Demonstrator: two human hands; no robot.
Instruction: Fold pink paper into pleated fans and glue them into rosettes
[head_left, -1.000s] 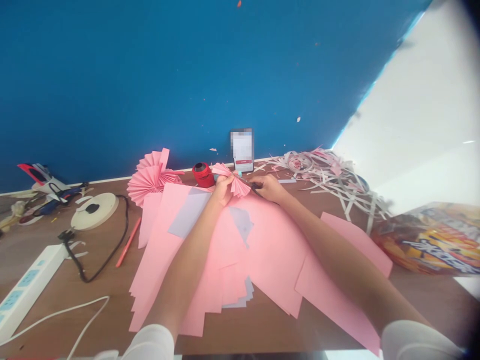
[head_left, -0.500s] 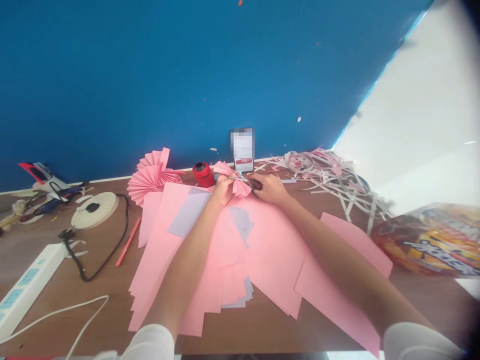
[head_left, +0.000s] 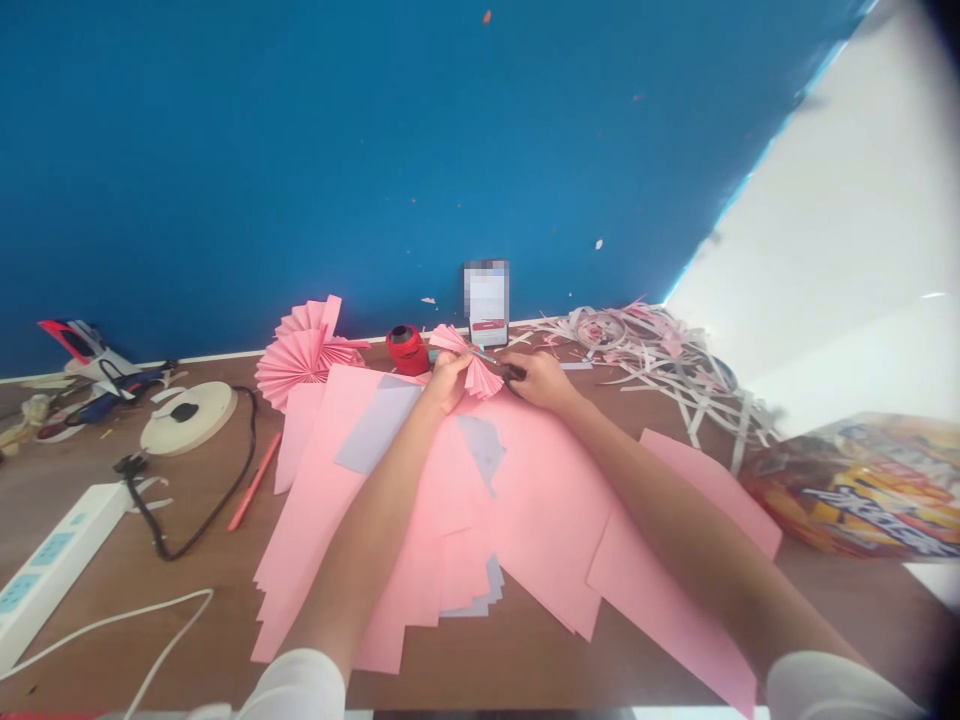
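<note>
My left hand (head_left: pixel 448 382) pinches a small pleated pink paper fan (head_left: pixel 476 372) at its lower edge. My right hand (head_left: pixel 540 381) grips a pair of dark-handled scissors (head_left: pixel 511 371), and their thin metal blades (head_left: pixel 484 355) reach to the top of the fan. Both forearms rest over loose pink paper sheets (head_left: pixel 540 510), some with pale grey-blue patches. A red ribbon spool (head_left: pixel 409 350) stands just left of the fan, and two larger pink paper fans (head_left: pixel 300 358) lie further left.
A blurred upright card (head_left: pixel 486 298) stands by the blue wall (head_left: pixel 375 150). Paper strips (head_left: pixel 660 370) heap to the right beside a printed bag (head_left: pixel 855 495). Left lie a pink marker (head_left: pixel 253 482), beige disc (head_left: pixel 187 418), black cable (head_left: pixel 199 525) and power strip (head_left: pixel 52 565).
The scissors have shifted slightly in my right hand, with their blades angled a little more upward at the fan. The view has drifted slightly.
</note>
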